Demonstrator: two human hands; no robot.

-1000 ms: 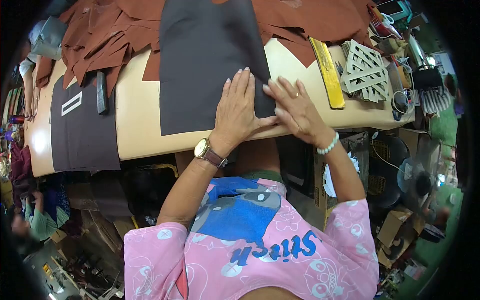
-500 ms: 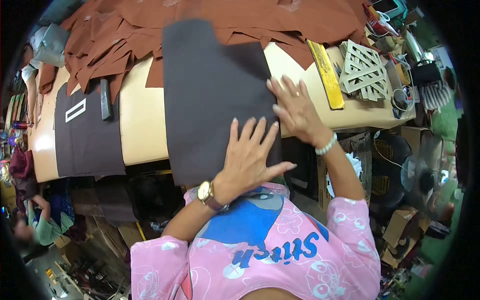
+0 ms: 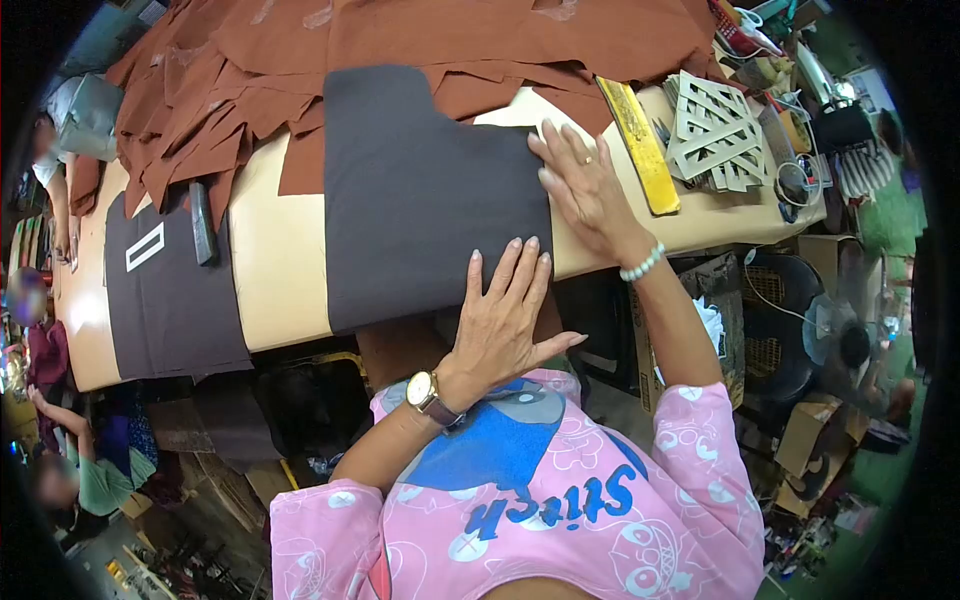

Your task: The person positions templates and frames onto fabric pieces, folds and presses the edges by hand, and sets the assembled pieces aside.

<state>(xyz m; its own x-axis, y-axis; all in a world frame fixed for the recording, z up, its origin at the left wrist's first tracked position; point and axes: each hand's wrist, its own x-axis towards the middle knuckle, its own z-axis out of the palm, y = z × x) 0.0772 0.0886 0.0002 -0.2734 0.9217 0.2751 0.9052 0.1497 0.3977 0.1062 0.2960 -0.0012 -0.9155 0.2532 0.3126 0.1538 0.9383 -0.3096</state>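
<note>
A dark grey fabric panel (image 3: pixel 420 200) with a notched upper right corner lies flat on the cream table (image 3: pixel 280 270). My left hand (image 3: pixel 502 325), with a watch at its wrist, is open, fingers stretched and thumb out; its fingertips rest at the panel's near edge. At the panel's right edge is my right hand (image 3: pixel 590 195), with a ring and a beaded bracelet. Its fingers are extended, touching or just over the cloth border. Neither hand grips anything.
Torn-edged brown material (image 3: pixel 450 40) covers the table's far side. To the right lie a yellow strip (image 3: pixel 640 145) and stacked pale slotted templates (image 3: pixel 715 135). On the left, a dark bar (image 3: pixel 203 225) and a white rectangular frame (image 3: pixel 145 247) rest on another dark panel (image 3: pixel 175 310). Other people are at left.
The dark panel has slid away from my body, so its near edge is now on the table rather than hanging over. My hands stay beside it, the right slightly further forward.
</note>
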